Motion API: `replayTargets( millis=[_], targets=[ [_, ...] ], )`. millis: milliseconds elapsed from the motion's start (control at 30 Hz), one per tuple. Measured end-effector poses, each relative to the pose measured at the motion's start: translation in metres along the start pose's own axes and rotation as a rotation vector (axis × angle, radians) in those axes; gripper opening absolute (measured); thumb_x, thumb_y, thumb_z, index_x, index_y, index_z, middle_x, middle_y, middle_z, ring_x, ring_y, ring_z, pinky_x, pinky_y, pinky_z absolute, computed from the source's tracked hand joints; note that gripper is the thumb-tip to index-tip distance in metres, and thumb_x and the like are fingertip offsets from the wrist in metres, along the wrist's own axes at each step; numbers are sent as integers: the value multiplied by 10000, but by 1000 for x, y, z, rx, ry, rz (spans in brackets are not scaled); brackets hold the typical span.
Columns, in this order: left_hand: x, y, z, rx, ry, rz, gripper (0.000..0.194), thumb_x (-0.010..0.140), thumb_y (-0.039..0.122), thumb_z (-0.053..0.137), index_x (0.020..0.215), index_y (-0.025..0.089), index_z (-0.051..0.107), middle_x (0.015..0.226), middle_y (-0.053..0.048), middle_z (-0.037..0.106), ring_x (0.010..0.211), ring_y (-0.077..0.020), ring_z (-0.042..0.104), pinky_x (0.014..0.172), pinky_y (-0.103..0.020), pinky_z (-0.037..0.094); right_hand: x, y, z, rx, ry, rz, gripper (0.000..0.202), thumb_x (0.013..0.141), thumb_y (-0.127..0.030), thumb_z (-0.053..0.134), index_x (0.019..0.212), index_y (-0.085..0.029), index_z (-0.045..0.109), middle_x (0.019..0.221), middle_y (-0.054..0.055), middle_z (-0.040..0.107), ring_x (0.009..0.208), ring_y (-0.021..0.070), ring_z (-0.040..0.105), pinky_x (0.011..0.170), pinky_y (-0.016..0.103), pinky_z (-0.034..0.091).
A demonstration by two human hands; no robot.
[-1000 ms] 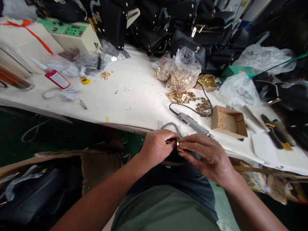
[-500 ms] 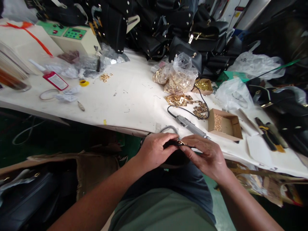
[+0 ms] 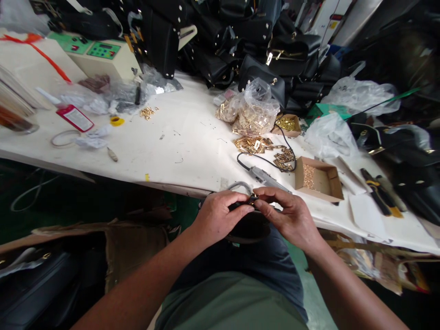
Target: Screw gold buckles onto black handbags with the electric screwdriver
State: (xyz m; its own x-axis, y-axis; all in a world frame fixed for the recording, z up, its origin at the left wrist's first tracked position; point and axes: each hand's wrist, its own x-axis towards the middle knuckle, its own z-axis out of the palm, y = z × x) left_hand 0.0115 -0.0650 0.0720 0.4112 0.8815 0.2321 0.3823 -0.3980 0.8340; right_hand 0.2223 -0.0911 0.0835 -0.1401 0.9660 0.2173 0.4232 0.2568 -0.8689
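In front of my lap, a black handbag (image 3: 249, 228) lies between my hands, mostly hidden by them and by shadow. My left hand (image 3: 217, 216) pinches the bag's black edge or strap between thumb and fingers. At that edge, my right hand (image 3: 290, 214) closes thumb and fingertips on a small gold metal fitting (image 3: 254, 197). The fingers partly cover the fitting, so its exact shape cannot be made out. Just beyond my right hand, a grey corded electric screwdriver (image 3: 266, 176) rests on the white table (image 3: 192, 137).
Gold fittings (image 3: 252, 144) are piled near a plastic bag of parts (image 3: 256, 112). To the right stand a cardboard box of small screws (image 3: 323, 181) and pliers (image 3: 378, 192). Black handbags (image 3: 295, 50) crowd the back; a red bottle (image 3: 74, 118) lies left.
My right hand has shifted slightly left, its fingertips now closer to my left hand at the gold fitting. The whole view has moved a little.
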Motion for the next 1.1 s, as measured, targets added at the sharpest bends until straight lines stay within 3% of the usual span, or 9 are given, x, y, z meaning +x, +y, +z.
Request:
replayTargets(
  millis=[333, 767, 967, 1100],
  targets=[
    [4, 2, 3, -58, 22, -75, 95, 893, 203, 769, 980, 232, 794, 968, 18, 815, 854, -157, 751, 877, -237, 544, 1, 0, 3, -24, 11, -54, 144, 979, -300, 693, 1071, -244, 788, 1008, 53, 811, 902, 228, 771, 816, 338, 639],
    [0, 5, 1, -191, 0, -183, 189, 915, 254, 744, 1097, 250, 798, 1051, 28, 818, 925, -151, 764, 862, -205, 549, 0, -7, 5, 79, 9, 31, 143, 990, -301, 676, 1081, -259, 779, 1038, 28, 788, 967, 207, 736, 864, 310, 577],
    [-1, 6, 1, -74, 131, -58, 57, 913, 225, 746, 940, 216, 796, 928, 0, 801, 840, -145, 734, 825, -221, 545, -2, -5, 13, 92, 89, 0, 140, 962, -283, 716, 1079, -237, 778, 1038, 40, 789, 974, 208, 744, 868, 315, 585],
    [0, 9, 1, -81, 131, -71, 61, 914, 219, 744, 943, 215, 797, 897, 3, 793, 792, -131, 719, 780, -215, 544, 0, -7, 14, 126, 93, 16, 115, 962, -268, 709, 1037, -230, 787, 990, 29, 793, 915, 188, 742, 843, 294, 582]
  ],
)
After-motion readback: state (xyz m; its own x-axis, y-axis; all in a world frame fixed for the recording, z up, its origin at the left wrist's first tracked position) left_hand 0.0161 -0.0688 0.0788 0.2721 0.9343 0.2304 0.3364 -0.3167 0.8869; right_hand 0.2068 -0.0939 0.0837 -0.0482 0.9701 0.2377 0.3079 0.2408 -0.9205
